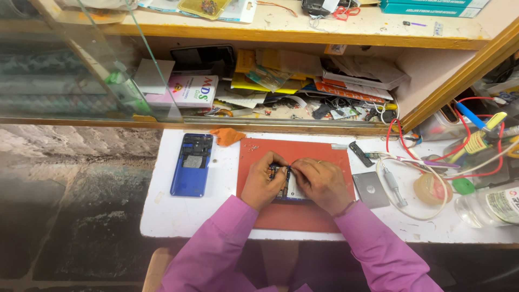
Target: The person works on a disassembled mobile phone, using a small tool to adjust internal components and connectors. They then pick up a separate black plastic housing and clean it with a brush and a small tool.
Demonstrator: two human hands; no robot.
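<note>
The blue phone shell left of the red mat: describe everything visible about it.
The blue phone shell lies flat on the white table, opened side up, long axis running away from the person. Its frame looks like glossy blue plastic; the upper part shows dark inner parts and a grey patch. Neither hand touches it; an orange cloth lies just beyond it.

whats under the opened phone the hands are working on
A red rectangular work mat lies under the opened phone; both hands cover most of the phone itself.

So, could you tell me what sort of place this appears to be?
Probably a phone repair bench: both hands, left hand and right hand, work on an opened phone on a red mat, beside a blue phone shell and red wires.
</note>
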